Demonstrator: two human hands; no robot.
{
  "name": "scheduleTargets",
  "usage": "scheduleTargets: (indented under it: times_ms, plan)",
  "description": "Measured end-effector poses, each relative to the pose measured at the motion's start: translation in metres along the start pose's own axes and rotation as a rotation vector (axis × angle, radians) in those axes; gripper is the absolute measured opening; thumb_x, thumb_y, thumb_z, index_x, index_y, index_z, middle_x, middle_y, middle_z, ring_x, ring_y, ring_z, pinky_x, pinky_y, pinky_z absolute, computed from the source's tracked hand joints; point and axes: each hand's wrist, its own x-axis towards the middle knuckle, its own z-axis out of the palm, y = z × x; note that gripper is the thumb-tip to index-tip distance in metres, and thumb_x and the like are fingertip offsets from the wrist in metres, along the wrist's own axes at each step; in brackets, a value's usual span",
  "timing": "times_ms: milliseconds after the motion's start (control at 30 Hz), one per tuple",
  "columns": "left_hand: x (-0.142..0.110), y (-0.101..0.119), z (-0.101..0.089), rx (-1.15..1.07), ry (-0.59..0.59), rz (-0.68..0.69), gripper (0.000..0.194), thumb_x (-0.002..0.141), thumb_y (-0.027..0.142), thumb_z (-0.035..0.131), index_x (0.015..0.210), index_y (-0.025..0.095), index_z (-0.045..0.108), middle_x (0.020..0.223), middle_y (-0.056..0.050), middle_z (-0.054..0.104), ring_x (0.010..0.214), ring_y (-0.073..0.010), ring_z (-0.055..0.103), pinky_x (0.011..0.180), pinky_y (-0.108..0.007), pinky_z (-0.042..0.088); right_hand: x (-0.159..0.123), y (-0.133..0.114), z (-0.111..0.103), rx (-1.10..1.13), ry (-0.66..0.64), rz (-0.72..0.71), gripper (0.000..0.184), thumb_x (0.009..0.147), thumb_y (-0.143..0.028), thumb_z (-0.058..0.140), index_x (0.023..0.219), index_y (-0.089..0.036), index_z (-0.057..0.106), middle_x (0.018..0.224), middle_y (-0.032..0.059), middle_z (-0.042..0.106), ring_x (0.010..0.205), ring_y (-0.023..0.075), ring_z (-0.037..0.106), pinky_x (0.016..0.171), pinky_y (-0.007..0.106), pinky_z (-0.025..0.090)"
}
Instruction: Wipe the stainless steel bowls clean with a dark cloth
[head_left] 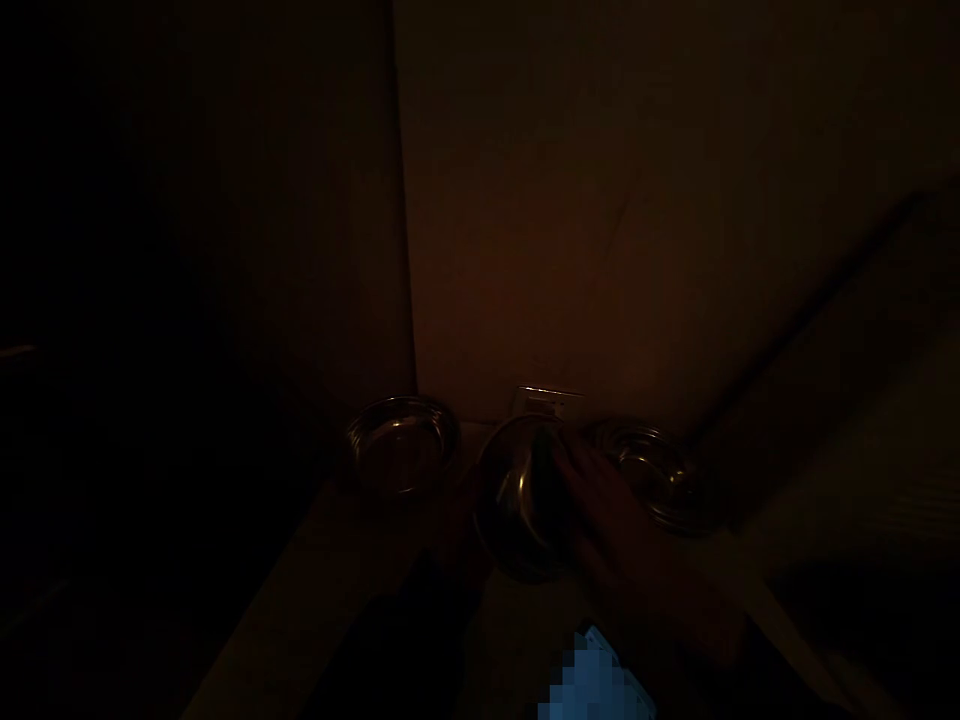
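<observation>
Head view, dim: A shiny round metal bowl (397, 450) stands left on the worktop (277, 610); shiny metal dishes (654, 478) stand right; a blue pixelated object (600, 682) lies in front. A shiny metal vessel (508, 500) sits between left hand (459, 530) and right hand (607, 520). Right fingers overlie its side; neither grip can be determined.

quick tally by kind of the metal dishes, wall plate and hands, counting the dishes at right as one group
Metal dishes: 3 (left dish, middle bowl, dish group at right, too dark to count its pieces)
Wall plate: 1
Hands: 2 (left hand, right hand)
Total: 6
</observation>
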Motion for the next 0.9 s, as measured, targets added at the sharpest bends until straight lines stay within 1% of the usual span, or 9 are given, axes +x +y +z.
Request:
scheduleTargets:
  times_ms: [67,100,233,300,367,467,633,767,900]
  plan:
    - [0.0,0.002,-0.001,-0.015,0.013,-0.034,0.034,0.084,0.038,0.056,0.105,0.014,0.067,0.107,-0.009,0.07,0.116,-0.0258,0.056,0.106,-0.042,0.036,-0.009,0.001,-0.009,0.004,-0.11,-0.098,0.075,0.08,-0.012,0.047,0.148,-0.016,0.018,0.156,0.0145,0.011,0.14,0.0308,0.019,0.103,0.048,0.04]
    - [0.0,0.002,-0.001,-0.018,0.011,-0.054,0.034,0.084,0.039,0.055,0.105,0.015,0.068,0.108,-0.008,0.07,0.117,-0.0258,0.056,0.106,-0.041,0.036,-0.013,0.002,-0.014,-0.003,-0.129,-0.138,0.073,0.08,-0.008,0.045,0.148,-0.019,0.02,0.156,0.0127,0.01,0.14,0.0285,0.02,0.103,0.045,0.041]
    - [-0.003,0.003,0.003,-0.011,-0.008,-0.104,0.037,0.085,0.042,0.053,0.103,0.015,0.07,0.109,-0.009,0.07,0.116,-0.0271,0.057,0.107,-0.042,0.036,-0.02,0.019,-0.024,-0.021,-0.153,-0.177,0.059,0.089,-0.006,0.037,0.144,-0.027,0.031,0.148,0.0089,0.036,0.13,0.0188,0.041,0.099,0.034,0.046]
    - [-0.004,0.003,0.005,0.015,0.059,-0.064,0.032,0.084,0.04,0.055,0.099,0.017,0.071,0.103,-0.007,0.073,0.112,-0.0257,0.06,0.107,-0.041,0.036,-0.016,0.028,-0.025,-0.029,-0.059,-0.136,0.052,0.091,-0.014,0.043,0.141,-0.026,0.036,0.141,0.0107,0.046,0.124,0.0212,0.049,0.095,0.035,0.05]
    - [-0.006,0.003,0.006,0.05,0.122,-0.02,0.026,0.082,0.037,0.059,0.095,0.019,0.072,0.097,-0.004,0.074,0.108,-0.0237,0.062,0.107,-0.038,0.036,-0.008,0.03,-0.023,-0.035,0.086,-0.014,0.047,0.091,-0.023,0.047,0.138,-0.025,0.041,0.133,0.012,0.052,0.117,0.0234,0.055,0.091,0.037,0.052]
    - [-0.007,0.002,0.009,0.06,0.115,-0.026,0.026,0.082,0.036,0.059,0.094,0.018,0.073,0.098,-0.005,0.074,0.106,-0.0238,0.063,0.103,-0.036,0.041,0.006,0.02,-0.017,-0.057,0.259,0.19,0.038,0.092,-0.032,0.046,0.129,-0.023,0.049,0.12,0.0124,0.057,0.104,0.0244,0.062,0.084,0.04,0.055]
    - [-0.008,0.004,0.016,0.03,0.098,-0.081,0.025,0.082,0.036,0.059,0.093,0.017,0.072,0.093,-0.005,0.075,0.096,-0.0248,0.067,0.094,-0.038,0.049,0.017,0.005,-0.004,-0.227,0.362,0.291,0.032,0.09,-0.039,0.047,0.113,-0.019,0.058,0.119,0.0171,0.051,0.09,0.0273,0.062,0.066,0.043,0.057]
    - [-0.011,0.01,0.025,-0.018,0.049,-0.094,0.028,0.085,0.036,0.054,0.09,0.016,0.072,0.095,-0.005,0.074,0.104,-0.0254,0.064,0.101,-0.04,0.043,0.011,0.007,0.0,-0.262,0.236,0.171,0.038,0.09,-0.038,0.046,0.117,-0.014,0.058,0.12,0.0198,0.053,0.101,0.0329,0.057,0.078,0.052,0.052]
    - [-0.012,0.012,0.029,0.01,0.024,-0.077,0.032,0.087,0.038,0.05,0.086,0.017,0.073,0.085,-0.005,0.074,0.111,-0.0252,0.06,0.104,-0.037,0.04,-0.006,0.001,0.004,-0.197,0.05,0.035,0.064,0.086,-0.043,0.051,0.14,-0.011,0.037,0.137,0.0216,0.043,0.124,0.0361,0.042,0.092,0.056,0.045]
